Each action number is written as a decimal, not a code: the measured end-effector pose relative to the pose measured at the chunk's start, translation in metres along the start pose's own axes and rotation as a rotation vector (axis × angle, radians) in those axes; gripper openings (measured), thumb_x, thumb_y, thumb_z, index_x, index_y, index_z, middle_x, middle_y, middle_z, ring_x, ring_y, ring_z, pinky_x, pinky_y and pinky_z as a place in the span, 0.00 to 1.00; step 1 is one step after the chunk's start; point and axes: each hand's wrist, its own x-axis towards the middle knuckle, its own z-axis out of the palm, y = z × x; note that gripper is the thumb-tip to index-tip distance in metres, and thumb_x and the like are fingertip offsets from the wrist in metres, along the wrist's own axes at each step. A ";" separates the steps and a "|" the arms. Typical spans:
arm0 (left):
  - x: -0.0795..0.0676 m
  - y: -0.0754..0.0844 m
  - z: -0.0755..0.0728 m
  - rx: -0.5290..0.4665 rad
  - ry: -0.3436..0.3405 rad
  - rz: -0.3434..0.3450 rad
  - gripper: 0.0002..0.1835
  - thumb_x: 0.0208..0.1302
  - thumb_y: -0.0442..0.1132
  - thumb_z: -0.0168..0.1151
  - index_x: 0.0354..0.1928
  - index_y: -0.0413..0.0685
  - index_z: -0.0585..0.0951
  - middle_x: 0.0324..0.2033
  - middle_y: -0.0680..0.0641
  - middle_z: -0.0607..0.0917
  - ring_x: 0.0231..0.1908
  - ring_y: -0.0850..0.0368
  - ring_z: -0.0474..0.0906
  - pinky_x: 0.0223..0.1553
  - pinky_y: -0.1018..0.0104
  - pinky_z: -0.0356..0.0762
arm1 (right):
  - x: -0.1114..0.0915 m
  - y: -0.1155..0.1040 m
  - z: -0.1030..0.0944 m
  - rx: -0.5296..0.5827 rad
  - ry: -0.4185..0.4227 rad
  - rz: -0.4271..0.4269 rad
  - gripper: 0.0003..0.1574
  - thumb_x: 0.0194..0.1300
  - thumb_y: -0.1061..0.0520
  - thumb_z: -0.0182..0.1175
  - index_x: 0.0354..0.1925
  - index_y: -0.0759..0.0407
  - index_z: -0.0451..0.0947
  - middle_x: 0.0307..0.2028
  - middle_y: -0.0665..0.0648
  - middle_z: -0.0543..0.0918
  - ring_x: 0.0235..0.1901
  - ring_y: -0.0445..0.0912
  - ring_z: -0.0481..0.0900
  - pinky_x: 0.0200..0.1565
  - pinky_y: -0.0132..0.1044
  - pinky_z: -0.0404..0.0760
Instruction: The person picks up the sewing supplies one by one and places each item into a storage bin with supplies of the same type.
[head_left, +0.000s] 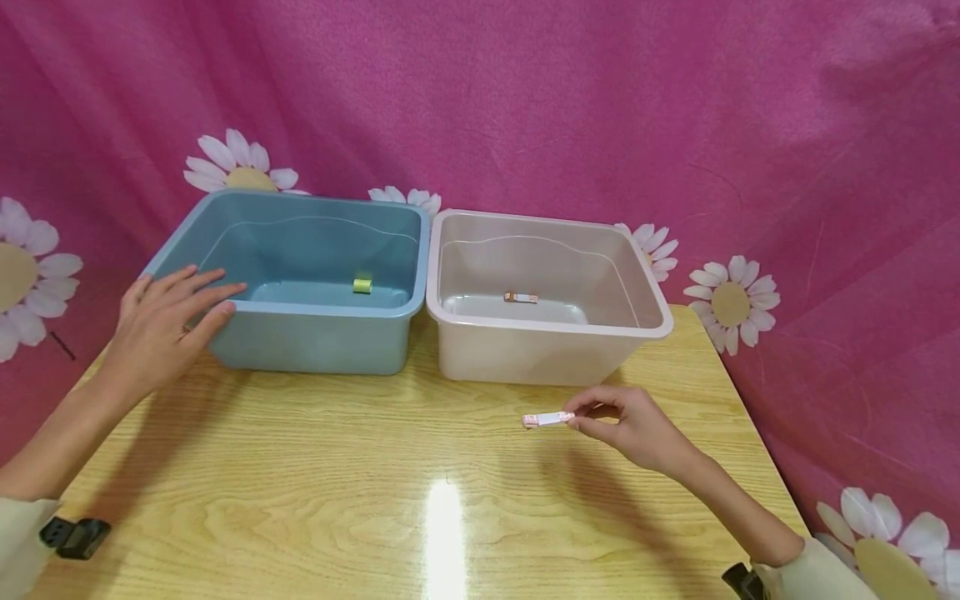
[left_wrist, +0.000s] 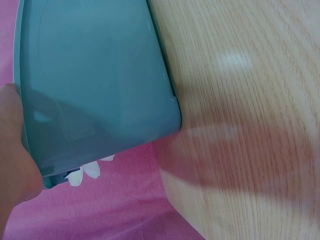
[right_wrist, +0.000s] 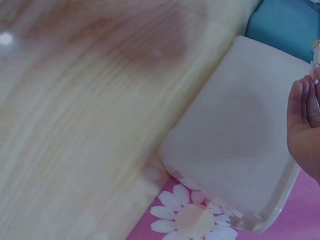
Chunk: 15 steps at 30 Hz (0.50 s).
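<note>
My left hand (head_left: 162, 321) rests over the front left corner of the blue bin (head_left: 315, 337), its fingers stretched across the rim. In the left wrist view, part of that hand (left_wrist: 15, 150) lies along the bin's edge. My right hand (head_left: 633, 425) pinches one end of a slim white stick with pink-patterned ends (head_left: 549, 419), above the table before the beige bin (head_left: 540, 354). A similar small stick with a brown end (head_left: 521, 297) lies on the beige bin's floor. Inside the blue bin is a small yellow-green cylinder (head_left: 362, 286).
The two bins stand side by side at the back of the wood-grain table (head_left: 322, 475). Pink cloth with daisies (head_left: 525, 100) hangs close behind them and down both sides. A bright light reflection (head_left: 446, 533) shows on the tabletop near the front.
</note>
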 end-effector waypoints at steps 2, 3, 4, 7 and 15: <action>0.000 0.000 0.000 0.000 -0.001 0.000 0.20 0.76 0.47 0.53 0.63 0.47 0.79 0.65 0.33 0.72 0.70 0.35 0.57 0.66 0.30 0.34 | 0.002 -0.003 -0.003 -0.005 0.006 -0.004 0.09 0.60 0.70 0.68 0.39 0.61 0.86 0.36 0.53 0.86 0.34 0.42 0.82 0.38 0.36 0.84; 0.000 0.000 0.000 0.001 -0.001 -0.001 0.20 0.76 0.47 0.53 0.63 0.47 0.79 0.65 0.33 0.72 0.70 0.35 0.57 0.66 0.30 0.34 | 0.003 -0.004 -0.005 -0.003 0.009 -0.006 0.09 0.61 0.70 0.68 0.39 0.61 0.86 0.36 0.53 0.86 0.34 0.42 0.82 0.38 0.35 0.84; 0.000 0.000 0.000 0.000 -0.001 -0.001 0.20 0.76 0.47 0.53 0.63 0.47 0.79 0.65 0.33 0.72 0.70 0.35 0.57 0.66 0.30 0.34 | 0.004 -0.005 -0.006 -0.002 0.013 -0.007 0.09 0.61 0.70 0.68 0.40 0.61 0.86 0.36 0.53 0.86 0.34 0.42 0.82 0.38 0.35 0.83; -0.001 0.001 0.000 0.003 -0.002 -0.002 0.20 0.76 0.47 0.53 0.63 0.47 0.79 0.65 0.33 0.72 0.70 0.34 0.57 0.66 0.30 0.34 | 0.007 -0.010 -0.011 0.005 0.027 -0.014 0.09 0.61 0.70 0.68 0.40 0.62 0.86 0.36 0.53 0.85 0.34 0.42 0.81 0.38 0.33 0.83; 0.000 0.001 -0.001 0.007 0.003 -0.001 0.20 0.76 0.47 0.54 0.63 0.47 0.79 0.65 0.33 0.72 0.70 0.34 0.57 0.66 0.30 0.35 | 0.017 -0.021 -0.028 0.017 0.069 -0.057 0.10 0.61 0.72 0.66 0.42 0.64 0.85 0.36 0.57 0.85 0.33 0.42 0.81 0.37 0.30 0.82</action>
